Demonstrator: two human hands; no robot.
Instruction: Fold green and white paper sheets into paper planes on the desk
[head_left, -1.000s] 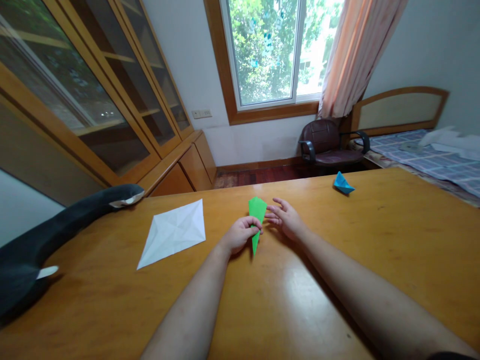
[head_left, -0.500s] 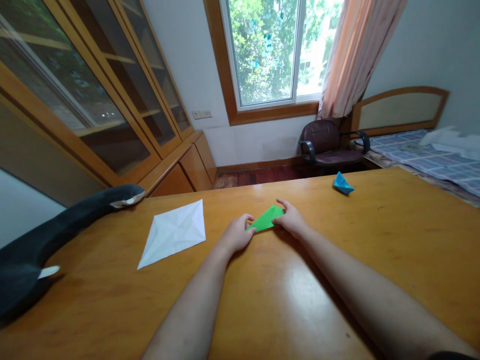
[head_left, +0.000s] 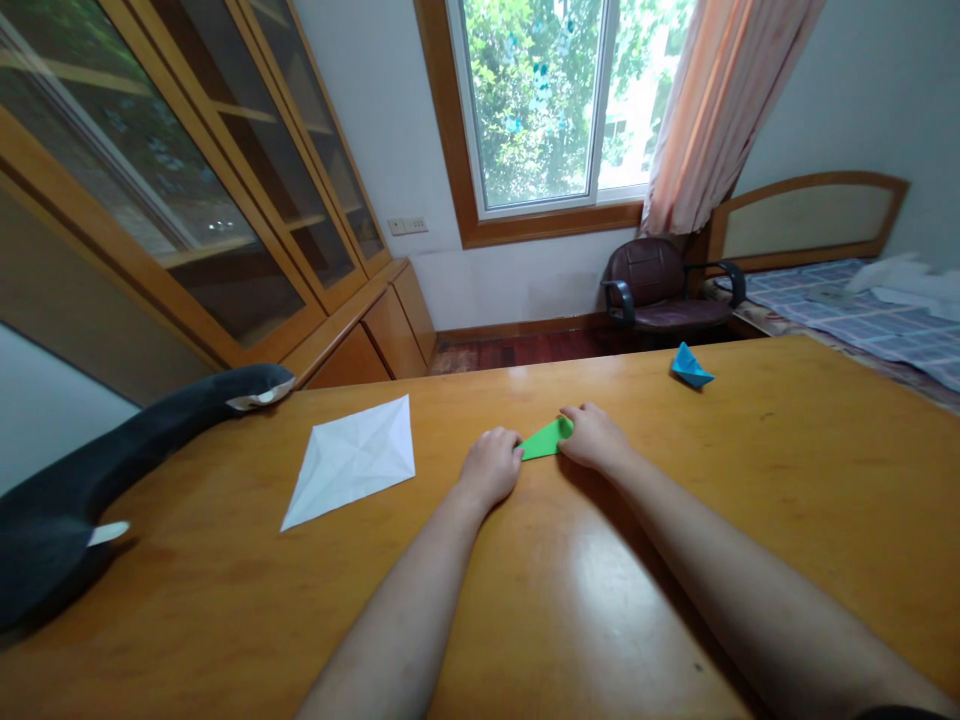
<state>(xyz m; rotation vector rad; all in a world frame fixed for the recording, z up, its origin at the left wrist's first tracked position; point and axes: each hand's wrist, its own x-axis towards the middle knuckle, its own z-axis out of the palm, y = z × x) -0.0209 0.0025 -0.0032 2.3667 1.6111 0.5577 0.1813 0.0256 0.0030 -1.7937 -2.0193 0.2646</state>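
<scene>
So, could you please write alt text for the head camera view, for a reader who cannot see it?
Both hands, left hand and right hand, press a folded green paper flat on a wooden table. A creased white sheet lies to the left, a small blue paper boat far right.

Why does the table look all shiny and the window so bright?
Head view: daylight from the window washes out the panes to near white and bounces as a pale glare patch on the polished table between the arms; the wide lens bows the glass-door cabinet outward; the left hand and right hand on the green paper look sharp.
</scene>
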